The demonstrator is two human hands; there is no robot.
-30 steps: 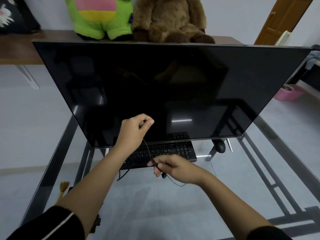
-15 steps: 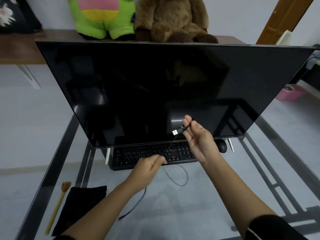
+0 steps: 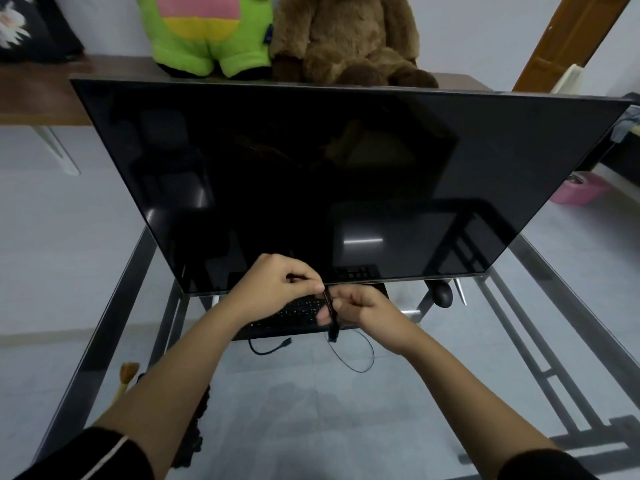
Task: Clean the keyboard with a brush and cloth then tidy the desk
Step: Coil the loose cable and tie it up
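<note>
A black keyboard (image 3: 298,313) lies under the monitor's lower edge on the glass desk (image 3: 346,427). Above it, my left hand (image 3: 273,289) and my right hand (image 3: 360,306) meet, both pinching a thin black cable (image 3: 330,311) folded into a bundle. The plug (image 3: 333,336) hangs below my right fingers, and a loop (image 3: 360,358) of the cable rests on the glass. A wooden brush (image 3: 125,377) lies at the left edge. The black cloth (image 3: 194,434) beside it is mostly hidden under my left forearm.
A large dark monitor (image 3: 329,185) fills the middle of the desk. A black mouse (image 3: 443,294) sits right of the keyboard. Another short cable end (image 3: 273,346) lies in front of the keyboard. Two plush toys (image 3: 277,32) sit on a shelf behind. A pink bowl (image 3: 578,192) is on the floor.
My hands have come together over the keyboard. The right hand dropped from in front of the screen, the left rose to meet it, and the cable is now gathered between them.
</note>
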